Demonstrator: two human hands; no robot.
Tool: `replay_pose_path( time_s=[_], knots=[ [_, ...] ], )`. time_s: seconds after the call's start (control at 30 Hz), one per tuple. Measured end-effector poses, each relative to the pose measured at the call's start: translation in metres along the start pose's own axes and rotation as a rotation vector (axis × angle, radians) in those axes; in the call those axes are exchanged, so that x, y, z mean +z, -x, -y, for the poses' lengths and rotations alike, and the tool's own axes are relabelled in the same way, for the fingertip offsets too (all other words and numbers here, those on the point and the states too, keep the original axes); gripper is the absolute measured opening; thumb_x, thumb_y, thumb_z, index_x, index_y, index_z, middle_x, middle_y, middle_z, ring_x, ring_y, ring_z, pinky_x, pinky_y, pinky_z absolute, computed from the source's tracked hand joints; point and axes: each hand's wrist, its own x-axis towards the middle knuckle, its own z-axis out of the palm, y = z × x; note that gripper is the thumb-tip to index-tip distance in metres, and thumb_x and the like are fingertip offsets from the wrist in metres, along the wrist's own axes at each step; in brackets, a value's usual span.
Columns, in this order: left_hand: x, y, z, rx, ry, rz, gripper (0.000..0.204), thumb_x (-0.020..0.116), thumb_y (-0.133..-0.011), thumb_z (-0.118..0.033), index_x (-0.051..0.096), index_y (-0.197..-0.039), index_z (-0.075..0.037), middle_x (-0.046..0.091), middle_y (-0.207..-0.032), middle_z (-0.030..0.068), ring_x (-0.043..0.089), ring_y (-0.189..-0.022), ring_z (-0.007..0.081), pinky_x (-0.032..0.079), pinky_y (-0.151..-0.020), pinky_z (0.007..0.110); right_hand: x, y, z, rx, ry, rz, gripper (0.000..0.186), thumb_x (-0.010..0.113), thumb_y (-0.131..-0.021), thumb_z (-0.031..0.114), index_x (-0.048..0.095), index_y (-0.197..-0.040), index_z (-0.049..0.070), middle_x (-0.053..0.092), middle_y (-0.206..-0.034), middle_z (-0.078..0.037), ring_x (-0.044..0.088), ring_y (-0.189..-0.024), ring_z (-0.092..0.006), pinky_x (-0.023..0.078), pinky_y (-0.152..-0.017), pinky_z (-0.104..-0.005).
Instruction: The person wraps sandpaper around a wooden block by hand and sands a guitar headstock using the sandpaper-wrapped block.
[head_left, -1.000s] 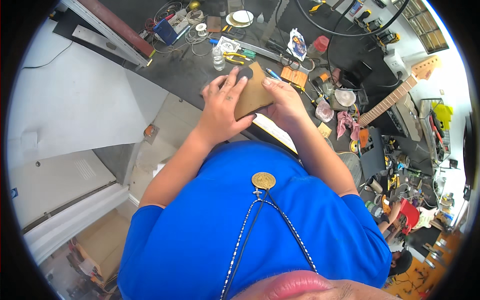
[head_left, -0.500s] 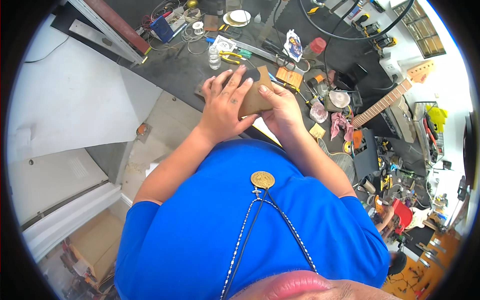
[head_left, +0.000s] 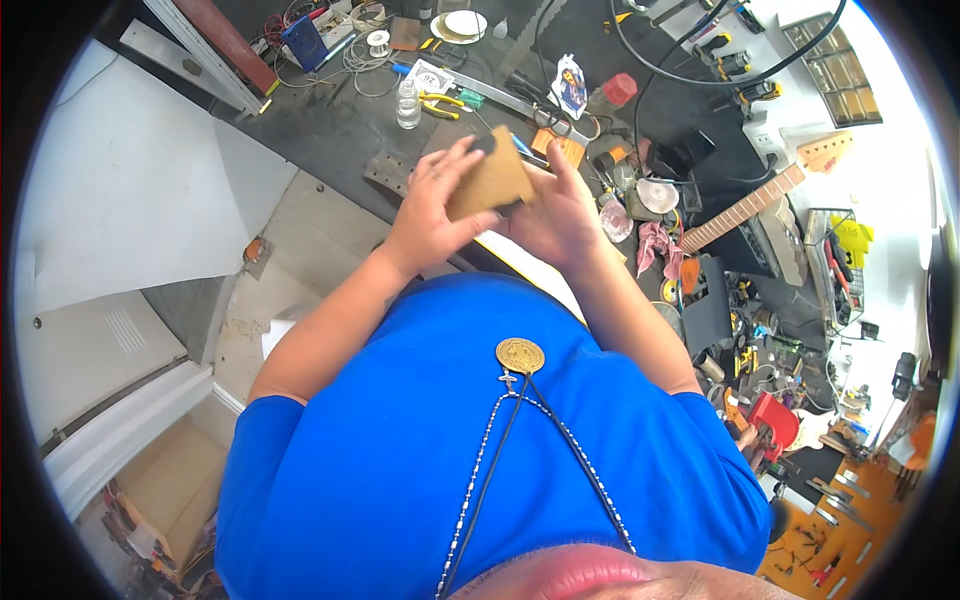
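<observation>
My left hand (head_left: 434, 205) grips a thin tan rectangular piece (head_left: 503, 168), blurred and tilted, with a dark round patch at its upper left. Just right of it my right hand (head_left: 558, 221) is open, its thumb raised clear of the piece and its other fingers partly hidden behind it. Beyond them on the dark bench (head_left: 320, 130) lie a clear bottle (head_left: 408, 105), yellow-handled pliers (head_left: 436, 105) and a small wooden block (head_left: 553, 141).
A guitar neck (head_left: 740, 205) slants at the right beside a pink cloth (head_left: 660, 247) and tool clutter. A black hose (head_left: 755, 76) loops overhead. A white panel (head_left: 120, 190) stands at the left. Another person's hand (head_left: 743, 436) shows at the lower right.
My right thumb has lifted off the tan piece. The piece has tilted and shifted slightly left with my left hand. The view of the bench has drifted leftward a little.
</observation>
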Motion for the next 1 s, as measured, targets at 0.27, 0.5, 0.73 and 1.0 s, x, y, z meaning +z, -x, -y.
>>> replay_pose_path(
  time_s=[0.27,0.5,0.73,1.0],
  knots=[
    [0.004,0.046,0.11,-0.963,1.317,-0.404,0.047,0.065,-0.108,-0.027,0.058,-0.15,-0.007,0.072,-0.118,0.0035,0.069,-0.106,0.0159,0.057,-0.084,0.033,-0.063,-0.031,-0.021,0.057,0.434,-0.186,0.076,0.047,-0.111,0.061,0.045,-0.161,0.003,0.05,-0.163,-0.022,0.047,-0.15,-0.0376,0.035,-0.126,-0.052],
    [0.005,0.083,0.213,-0.532,0.025,-0.166,0.063,0.067,-0.102,-0.051,0.058,-0.155,-0.018,0.06,-0.153,0.02,0.055,-0.138,0.0357,0.041,-0.117,0.052,-0.175,-0.057,-0.054,-0.146,1.24,-0.469,0.037,0.066,-0.102,0.027,0.073,-0.126,0.0,0.079,-0.117,-0.016,0.074,-0.112,-0.031,0.055,-0.099,-0.0413],
    [0.05,0.071,0.21,-0.644,-0.548,0.185,0.062,0.069,-0.098,-0.056,0.061,-0.154,-0.03,0.038,-0.171,0.0218,0.036,-0.152,0.0453,0.025,-0.123,0.064,-0.221,-0.079,-0.036,0.243,1.71,-0.364,0.032,0.068,-0.096,0.033,0.079,-0.097,0.003,0.08,-0.088,-0.015,0.077,-0.089,-0.0328,0.059,-0.086,-0.0454],
    [0.063,0.085,0.22,-0.609,-0.533,0.086,0.058,0.069,-0.098,-0.059,0.068,-0.148,-0.031,0.047,-0.166,0.0211,0.041,-0.149,0.0426,0.03,-0.119,0.063,-0.236,-0.085,-0.049,0.293,1.855,-0.443,0.04,0.065,-0.093,0.041,0.08,-0.089,0.004,0.078,-0.087,-0.019,0.076,-0.088,-0.0399,0.059,-0.086,-0.0519]
  ],
)
